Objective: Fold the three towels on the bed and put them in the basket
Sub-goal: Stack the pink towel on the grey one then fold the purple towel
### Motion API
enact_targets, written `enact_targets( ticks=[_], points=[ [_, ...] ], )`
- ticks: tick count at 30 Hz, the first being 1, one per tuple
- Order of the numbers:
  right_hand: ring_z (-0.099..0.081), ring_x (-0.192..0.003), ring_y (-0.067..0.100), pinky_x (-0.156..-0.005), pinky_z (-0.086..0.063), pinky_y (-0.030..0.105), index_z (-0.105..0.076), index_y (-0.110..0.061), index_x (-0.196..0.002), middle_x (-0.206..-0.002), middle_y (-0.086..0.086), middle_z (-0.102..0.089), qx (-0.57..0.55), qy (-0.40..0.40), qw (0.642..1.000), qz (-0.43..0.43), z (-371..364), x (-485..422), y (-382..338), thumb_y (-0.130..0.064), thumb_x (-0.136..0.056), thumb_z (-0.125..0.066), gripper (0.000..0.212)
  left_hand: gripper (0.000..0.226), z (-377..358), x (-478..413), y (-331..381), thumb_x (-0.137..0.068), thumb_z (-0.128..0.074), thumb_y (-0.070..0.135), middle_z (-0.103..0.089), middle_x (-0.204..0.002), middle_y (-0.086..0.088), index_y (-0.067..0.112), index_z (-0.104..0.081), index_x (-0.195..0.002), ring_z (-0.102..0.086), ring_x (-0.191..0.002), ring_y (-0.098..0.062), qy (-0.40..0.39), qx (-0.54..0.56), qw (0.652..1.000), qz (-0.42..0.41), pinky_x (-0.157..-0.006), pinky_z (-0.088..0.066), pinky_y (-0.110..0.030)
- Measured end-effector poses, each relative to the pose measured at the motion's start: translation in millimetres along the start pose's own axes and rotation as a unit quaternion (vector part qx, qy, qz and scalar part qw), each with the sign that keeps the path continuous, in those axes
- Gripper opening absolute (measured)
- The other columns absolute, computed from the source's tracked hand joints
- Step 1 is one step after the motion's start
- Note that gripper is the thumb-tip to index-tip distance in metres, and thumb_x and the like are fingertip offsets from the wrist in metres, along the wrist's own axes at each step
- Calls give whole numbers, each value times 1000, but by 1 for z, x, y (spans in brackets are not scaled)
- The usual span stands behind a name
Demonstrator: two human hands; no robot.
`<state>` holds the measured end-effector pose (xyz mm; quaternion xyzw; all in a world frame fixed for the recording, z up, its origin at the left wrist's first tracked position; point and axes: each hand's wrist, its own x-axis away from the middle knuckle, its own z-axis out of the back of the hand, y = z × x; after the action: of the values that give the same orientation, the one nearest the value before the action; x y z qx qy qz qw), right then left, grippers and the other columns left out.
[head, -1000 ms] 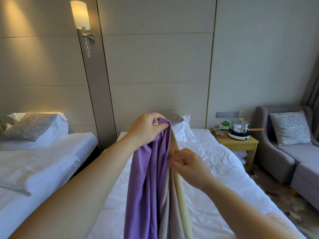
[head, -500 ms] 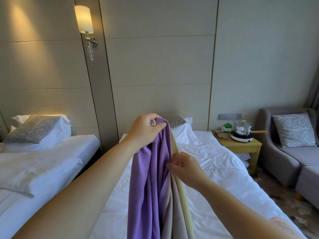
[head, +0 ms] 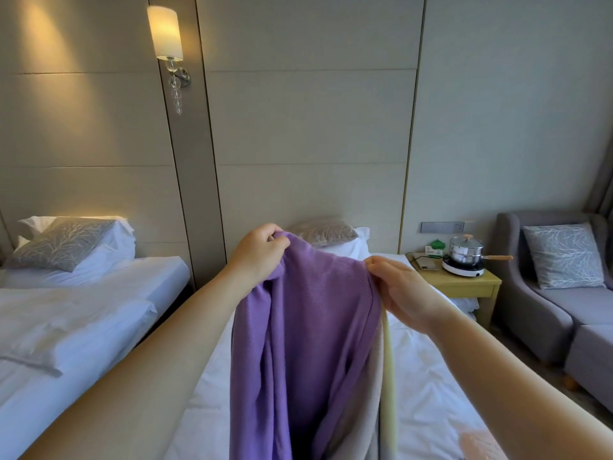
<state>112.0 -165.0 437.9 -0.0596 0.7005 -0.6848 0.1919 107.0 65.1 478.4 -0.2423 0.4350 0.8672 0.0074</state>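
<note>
**Purple towel held up by both hands over the bed**

Nearest, a purple woven towel [head: 298, 343] with grey and pale-yellow bands along its right edge hangs down in front of the person. Both hands clench its top edge: the left hand [head: 257, 257] grips one bunched corner, the right hand [head: 403, 295] pinches the other, well apart. Beneath it lies the white-sheeted bed [head: 428, 393]. Farther right, a light wooden nightstand [head: 464, 283] carries a steel pot [head: 466, 250]. Beyond stands a grey upholstered armchair [head: 530, 313].
</note>
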Motion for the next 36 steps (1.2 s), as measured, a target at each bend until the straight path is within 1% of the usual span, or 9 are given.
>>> enact_targets(
  ticks=[2,6,10,16,20,23,30,34,36],
  points=[
    [-29,-66,21,-58,-22,30,-52,-13,-72,-71,8,-36,48,-27,998,-7,-5,4,0,-9,-95,-38,27,4,-4,5,1,-87,-59,26,-60,-79,9,26,-63,-87,-54,-77,-10,-80,40,996,18,-66,-39,-20],
    [-36,-71,20,-62,-29,29,-60,-12,-80,-78,11,-43,62,-99,993,-11,-14,12,2,-6,-94,-39,25,60,-23,24,0,-75,-59,66,-60,-126,17,31,-55,-123,-54,-115,4,-316,124,940,-27,-98,-39,-20],
    [-39,-80,26,-73,-35,33,-62,-9,-85,-84,13,-46,65,-112,991,-13,-7,17,4,-10,-92,-47,17,53,-37,33,-3,-73,-54,73,-59,-86,16,27,-68,-95,-53,-80,0,-403,42,912,-59,-82,-42,-23],
    [-48,-77,19,-75,-37,34,-67,-16,-87,-81,3,-60,166,-54,985,15,4,29,18,-11,-90,-57,12,19,-39,29,8,-88,-66,34,-36,-46,16,24,-62,-73,-33,-46,-2,-307,-17,941,-140,-46,-26,-10],
    [-56,-69,1,-68,-42,12,-69,-24,-83,-82,-9,-65,279,-33,958,62,6,40,22,-8,-86,-63,17,17,-35,19,15,-89,-64,28,-43,-51,14,15,-68,-80,-38,-48,0,-194,-27,965,-173,-51,-30,-11],
    [-57,-78,5,-68,-42,11,-70,-26,-81,-91,-4,-57,391,78,912,97,1,42,29,-6,-85,-61,22,15,-33,12,18,-90,-64,29,-43,-57,9,16,-72,-88,-39,-52,-1,-119,-9,979,-165,-54,-32,-12],
    [-53,-71,-8,-65,-38,5,-71,-30,-78,-85,-6,-52,289,125,944,95,-28,37,44,-20,-79,-73,10,15,-36,5,29,-88,-65,31,-39,-48,9,19,-72,-87,-42,-45,-1,-54,-21,986,-155,-47,-31,-12],
    [-54,-78,-4,-66,-39,6,-67,-37,-74,-86,-10,-49,278,183,930,153,-42,33,47,-11,-76,-72,26,16,-36,5,32,-88,-64,32,-40,-47,9,18,-73,-88,-41,-44,-3,-33,-34,989,-141,-50,-31,-18],
    [-53,-74,1,-62,-38,10,-68,-36,-78,-84,-13,-46,323,195,916,137,-44,30,47,-14,-77,-69,22,17,-35,5,32,-88,-64,32,-41,-48,9,17,-72,-88,-41,-46,-3,-33,-35,989,-141,-51,-32,-20]
  ],
)
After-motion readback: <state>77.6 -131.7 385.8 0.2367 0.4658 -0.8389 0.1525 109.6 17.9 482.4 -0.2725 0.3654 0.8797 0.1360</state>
